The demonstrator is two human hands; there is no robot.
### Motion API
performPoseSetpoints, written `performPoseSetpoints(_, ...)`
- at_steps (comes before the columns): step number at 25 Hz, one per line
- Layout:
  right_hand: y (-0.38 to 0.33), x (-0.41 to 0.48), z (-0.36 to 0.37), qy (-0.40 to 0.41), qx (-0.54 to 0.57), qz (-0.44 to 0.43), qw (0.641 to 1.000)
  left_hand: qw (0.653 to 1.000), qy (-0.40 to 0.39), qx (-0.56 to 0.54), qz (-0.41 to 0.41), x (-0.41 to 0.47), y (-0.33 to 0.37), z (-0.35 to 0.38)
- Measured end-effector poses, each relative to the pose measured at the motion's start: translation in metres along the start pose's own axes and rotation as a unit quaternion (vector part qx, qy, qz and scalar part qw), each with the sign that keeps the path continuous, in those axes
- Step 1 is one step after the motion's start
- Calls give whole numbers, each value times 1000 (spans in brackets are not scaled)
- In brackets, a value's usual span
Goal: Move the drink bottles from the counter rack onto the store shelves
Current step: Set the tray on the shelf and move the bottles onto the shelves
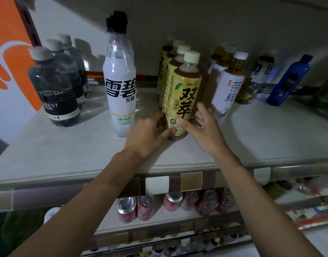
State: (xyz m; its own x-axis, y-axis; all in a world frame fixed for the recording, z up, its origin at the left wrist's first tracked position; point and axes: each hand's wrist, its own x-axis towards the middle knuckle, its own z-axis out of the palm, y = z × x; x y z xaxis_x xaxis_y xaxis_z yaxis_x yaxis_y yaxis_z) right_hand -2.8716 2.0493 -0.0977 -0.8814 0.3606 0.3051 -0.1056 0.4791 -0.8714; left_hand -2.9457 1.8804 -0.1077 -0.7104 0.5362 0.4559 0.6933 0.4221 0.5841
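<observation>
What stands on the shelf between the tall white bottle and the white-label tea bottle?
A row of yellow tea bottles, front to back, seen in the head view.

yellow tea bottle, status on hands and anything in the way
Left hand holds front yellow tea bottle at base; right hand open, thumb on label. Bottle upright on shelf, heading its row. White soda bottle close on left.

Yellow tea bottle (185, 93) stood upright on the shelf (252, 138), at the front of its row.
Its lower part is gripped by the left hand (150, 134). Its label is touched by the thumb of the right hand (202, 130), whose fingers are spread.
</observation>
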Motion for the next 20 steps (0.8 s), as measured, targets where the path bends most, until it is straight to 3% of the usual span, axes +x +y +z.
performPoseSetpoints(10,1,-12,8,22,30,-22,999,1000,-2,-8,13,-3,2,-3)
performPoseSetpoints(20,-4,-48,-25,-29,-259,25,965,998,-54,-10,22,-27,19,-22)
